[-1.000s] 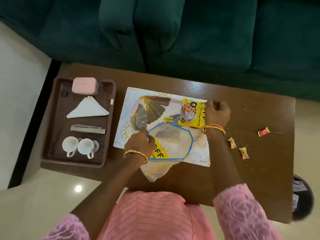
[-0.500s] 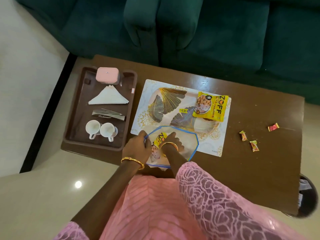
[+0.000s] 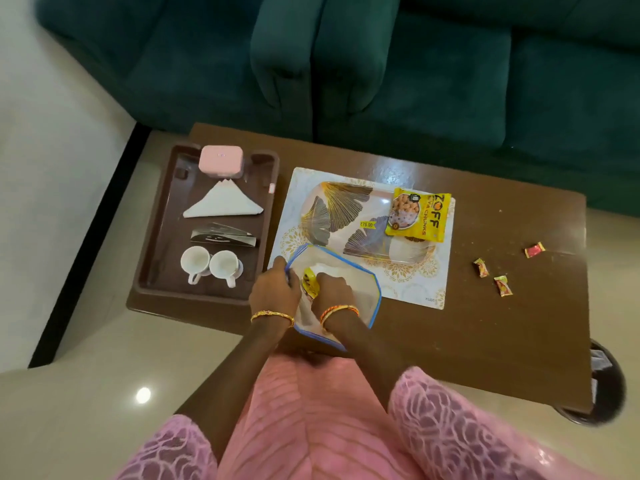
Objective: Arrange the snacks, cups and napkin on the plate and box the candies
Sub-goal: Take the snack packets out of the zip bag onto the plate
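A clear zip bag with a blue rim (image 3: 360, 282) lies at the table's near edge. My left hand (image 3: 275, 291) pinches its rim and holds it wide. My right hand (image 3: 332, 289) is inside the bag, closed on a yellow snack packet (image 3: 310, 285). A second yellow packet (image 3: 419, 216) lies on the right end of the leaf-patterned plate (image 3: 346, 216). Three wrapped candies (image 3: 502, 285) are scattered on the table to the right. On the brown tray (image 3: 156, 258) at the left sit a pink box (image 3: 220, 161), a folded white napkin (image 3: 223, 204) and two white cups (image 3: 209, 265).
The plate rests on a patterned placemat (image 3: 415, 285). A silver napkin holder (image 3: 221, 235) lies flat on the tray between napkin and cups. A green sofa (image 3: 381, 64) runs behind the brown table (image 3: 485, 341). A dark bin (image 3: 606, 386) stands below the table's right corner.
My right hand left the packet on the plate, came back and went into the bag, where it now grips the second packet. My left hand stayed on the bag's rim.
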